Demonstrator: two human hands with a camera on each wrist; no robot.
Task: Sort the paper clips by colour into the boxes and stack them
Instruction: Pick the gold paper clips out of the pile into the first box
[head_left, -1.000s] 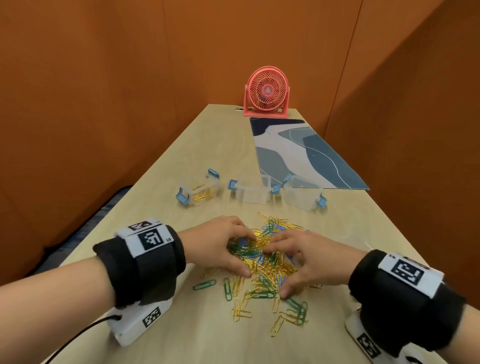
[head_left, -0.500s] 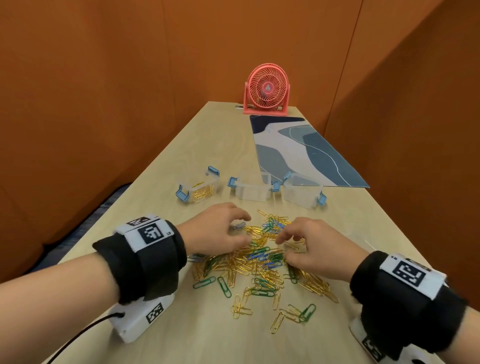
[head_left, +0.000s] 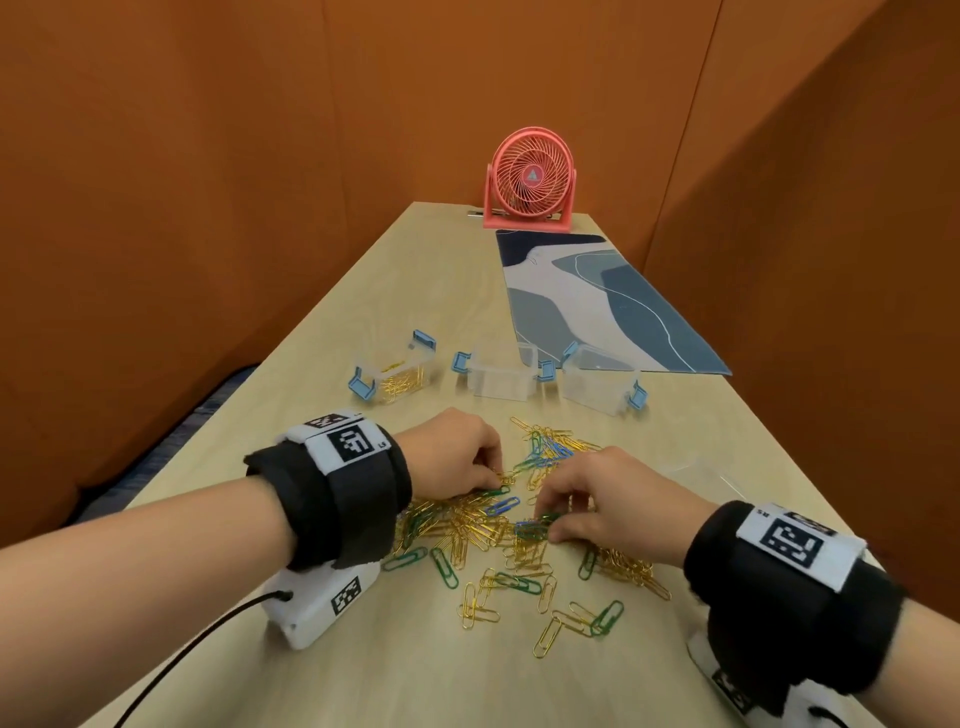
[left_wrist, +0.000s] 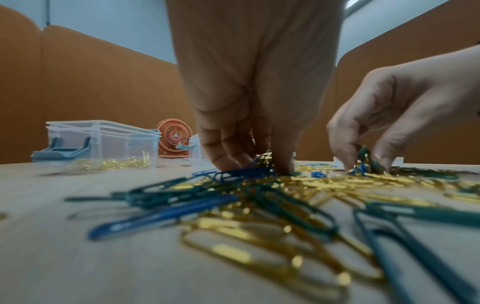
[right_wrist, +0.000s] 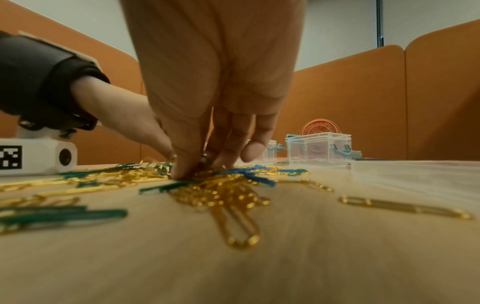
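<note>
Orange walls stand around a pale wood table (head_left: 332, 649). The paper clips (head_left: 498, 530) lie mixed at 6 o'clock, with three boxes (head_left: 501, 376) at 12. The left hand (head_left: 452, 452) pinches gold clips and the right hand (head_left: 597, 499) pinches green ones. Best take one colour at a time. No words can be read.

Nearest paper clips (left_wrist: 272, 236) blur; middle box (head_left: 501, 379) contents cannot be told.
</note>
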